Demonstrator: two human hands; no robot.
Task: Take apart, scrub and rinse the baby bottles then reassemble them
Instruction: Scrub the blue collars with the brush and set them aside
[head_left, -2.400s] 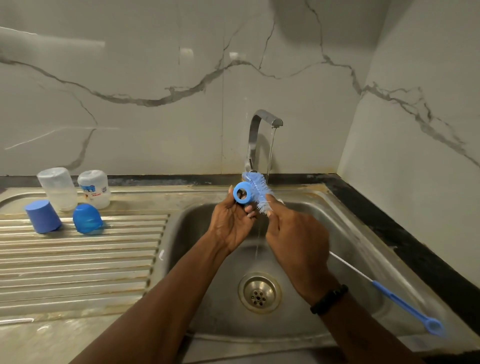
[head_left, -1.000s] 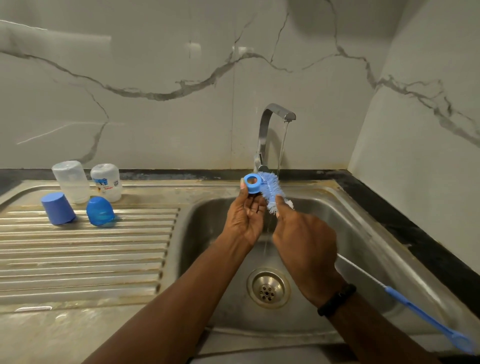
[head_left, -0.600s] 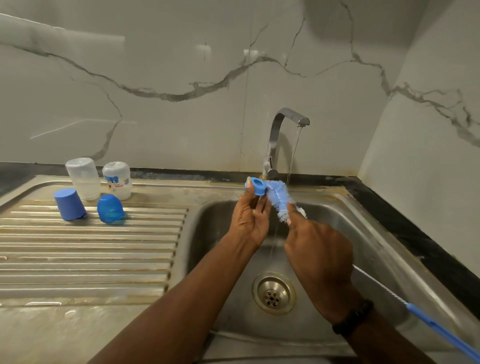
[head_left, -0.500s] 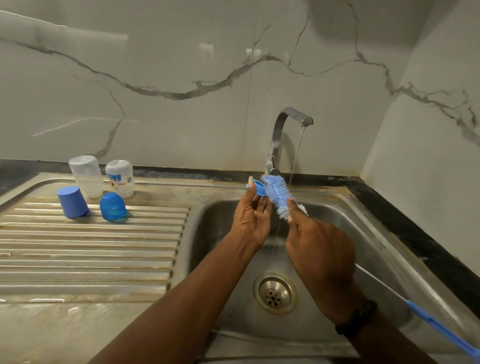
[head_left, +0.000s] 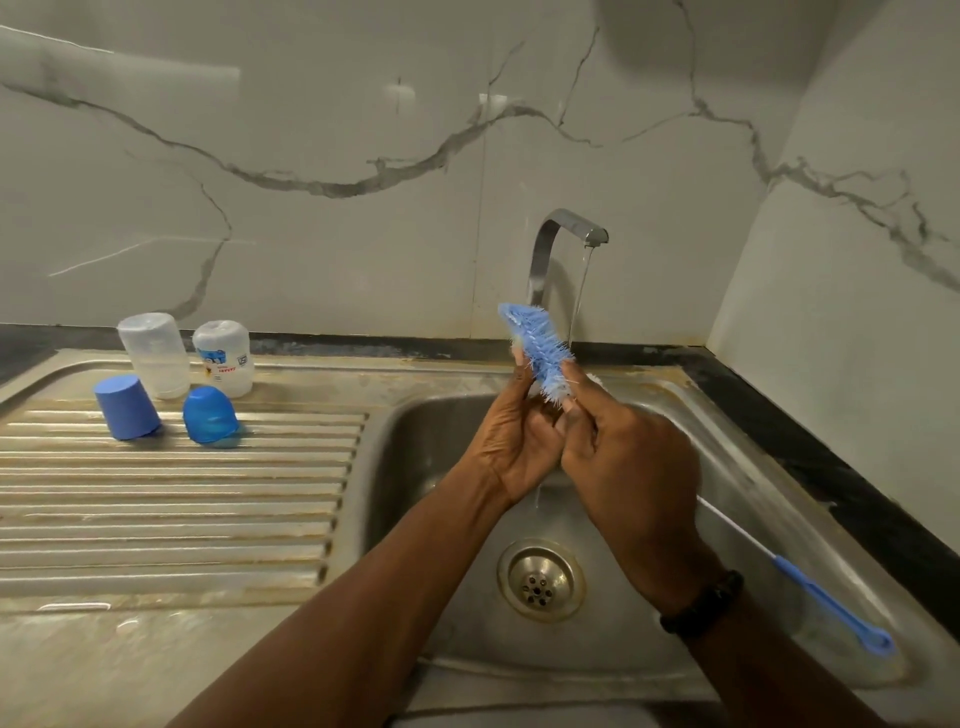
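My hands meet over the back half of the sink basin (head_left: 415, 467), just ahead of the tap (head_left: 558, 244), whose thin stream falls close behind the brush. The basin's far rim and the right wall hem me in there; below my wrists the bowl lies open down to the drain (head_left: 540, 579).

My right hand (head_left: 623, 467) has its grip curled round the bottle brush (head_left: 537, 353) just under the blue bristles, which stick up and lean left above both hands. Its long wire stem and blue handle (head_left: 831, 603) trail behind my wrist to the basin's right rim. My left hand (head_left: 514, 447) presses against the right, fingers curled at the bristle base; what it pinches there I cannot tell, as my fingers hide it.

Well to the left, on the ribbed drainboard (head_left: 182, 509), two bottles stand upside down: a clear bottle (head_left: 153, 356) and a printed bottle (head_left: 223, 356) whose inverted lettering is too small to read. Just in front stand a blue cap (head_left: 127, 408) and a blue dome cap (head_left: 210, 415).
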